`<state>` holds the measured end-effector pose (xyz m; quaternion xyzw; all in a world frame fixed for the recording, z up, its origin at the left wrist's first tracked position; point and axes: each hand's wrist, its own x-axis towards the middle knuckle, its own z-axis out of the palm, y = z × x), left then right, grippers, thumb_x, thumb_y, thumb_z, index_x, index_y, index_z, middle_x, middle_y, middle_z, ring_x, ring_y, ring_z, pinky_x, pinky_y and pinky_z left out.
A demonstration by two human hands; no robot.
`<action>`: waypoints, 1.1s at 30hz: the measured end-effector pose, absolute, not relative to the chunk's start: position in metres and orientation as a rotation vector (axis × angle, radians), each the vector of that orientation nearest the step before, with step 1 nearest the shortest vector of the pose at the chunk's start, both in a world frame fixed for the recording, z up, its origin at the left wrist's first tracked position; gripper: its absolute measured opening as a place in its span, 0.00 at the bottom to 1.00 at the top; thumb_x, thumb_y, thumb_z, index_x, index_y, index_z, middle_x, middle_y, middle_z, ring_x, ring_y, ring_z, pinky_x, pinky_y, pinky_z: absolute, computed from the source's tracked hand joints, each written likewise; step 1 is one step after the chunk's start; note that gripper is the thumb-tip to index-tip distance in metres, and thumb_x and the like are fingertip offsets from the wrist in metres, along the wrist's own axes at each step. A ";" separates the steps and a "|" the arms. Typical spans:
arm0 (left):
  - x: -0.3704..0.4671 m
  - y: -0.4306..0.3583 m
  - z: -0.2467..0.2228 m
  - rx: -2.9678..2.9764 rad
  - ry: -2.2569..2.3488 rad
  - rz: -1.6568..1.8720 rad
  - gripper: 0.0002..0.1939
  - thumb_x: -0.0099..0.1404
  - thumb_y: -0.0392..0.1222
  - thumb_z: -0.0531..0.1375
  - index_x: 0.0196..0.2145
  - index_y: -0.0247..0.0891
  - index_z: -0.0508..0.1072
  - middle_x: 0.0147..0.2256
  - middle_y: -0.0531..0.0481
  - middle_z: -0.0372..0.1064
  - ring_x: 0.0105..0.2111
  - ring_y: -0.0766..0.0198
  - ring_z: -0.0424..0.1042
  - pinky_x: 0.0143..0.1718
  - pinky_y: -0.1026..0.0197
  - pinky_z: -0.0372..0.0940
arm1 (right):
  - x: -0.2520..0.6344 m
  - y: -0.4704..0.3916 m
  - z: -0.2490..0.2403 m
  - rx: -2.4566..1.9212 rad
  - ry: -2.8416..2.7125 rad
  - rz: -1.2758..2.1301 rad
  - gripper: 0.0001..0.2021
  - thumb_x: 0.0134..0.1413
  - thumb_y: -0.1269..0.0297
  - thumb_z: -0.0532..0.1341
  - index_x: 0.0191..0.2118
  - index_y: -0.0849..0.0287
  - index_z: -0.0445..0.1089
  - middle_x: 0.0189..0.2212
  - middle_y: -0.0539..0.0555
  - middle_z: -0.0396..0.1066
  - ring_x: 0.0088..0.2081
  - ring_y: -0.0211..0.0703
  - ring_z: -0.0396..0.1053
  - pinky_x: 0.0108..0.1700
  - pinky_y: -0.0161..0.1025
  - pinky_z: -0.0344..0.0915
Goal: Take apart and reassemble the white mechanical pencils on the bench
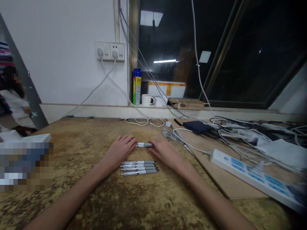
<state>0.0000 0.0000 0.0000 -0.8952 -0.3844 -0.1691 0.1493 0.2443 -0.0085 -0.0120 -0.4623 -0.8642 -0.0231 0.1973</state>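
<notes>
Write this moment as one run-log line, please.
left hand: at left end of one pen | right hand: at its right end | other pens: side by side on table, nearer camera | power strip: right side

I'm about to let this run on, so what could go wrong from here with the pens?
The pen between the left hand and right hand could roll if the fingers let go unevenly, since nothing on the table fences it in. The row of pens lies close below, so a forearm or a wrist drawing back might knock it askew. The white cable near the right hand could perhaps snag.
</notes>
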 end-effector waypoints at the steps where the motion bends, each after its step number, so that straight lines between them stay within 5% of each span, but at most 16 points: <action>1: 0.000 -0.001 0.001 -2.589 -1.114 -0.503 0.13 0.79 0.41 0.48 0.49 0.38 0.70 0.47 0.44 0.70 0.47 0.55 0.68 0.49 0.54 0.61 | 0.245 -0.008 -0.014 -1.307 -2.433 -0.080 0.09 0.69 0.63 0.56 0.48 0.59 0.70 0.45 0.58 0.75 0.50 0.50 0.71 0.53 0.44 0.64; 11: -0.003 -0.005 -0.004 -2.750 -1.108 -0.651 0.13 0.79 0.41 0.47 0.52 0.40 0.69 0.45 0.46 0.69 0.47 0.56 0.68 0.48 0.55 0.65 | 0.242 -0.017 -0.016 -1.403 -2.485 -0.097 0.12 0.72 0.62 0.51 0.50 0.61 0.68 0.43 0.60 0.76 0.45 0.50 0.73 0.47 0.42 0.65; 18: 0.003 -0.013 -0.003 -2.792 -1.080 -0.636 0.14 0.79 0.44 0.47 0.53 0.39 0.68 0.47 0.45 0.70 0.49 0.56 0.69 0.53 0.54 0.65 | 0.242 -0.025 -0.015 -1.316 -2.443 -0.184 0.10 0.71 0.71 0.50 0.46 0.62 0.68 0.44 0.61 0.74 0.47 0.51 0.71 0.50 0.44 0.65; 33: 0.005 -0.019 -0.003 -2.610 -1.131 -0.449 0.11 0.78 0.38 0.47 0.46 0.38 0.69 0.44 0.44 0.75 0.44 0.53 0.73 0.46 0.53 0.64 | 0.234 -0.030 -0.019 -1.331 -2.503 -0.333 0.12 0.64 0.78 0.53 0.48 0.61 0.68 0.44 0.61 0.75 0.48 0.53 0.70 0.55 0.46 0.60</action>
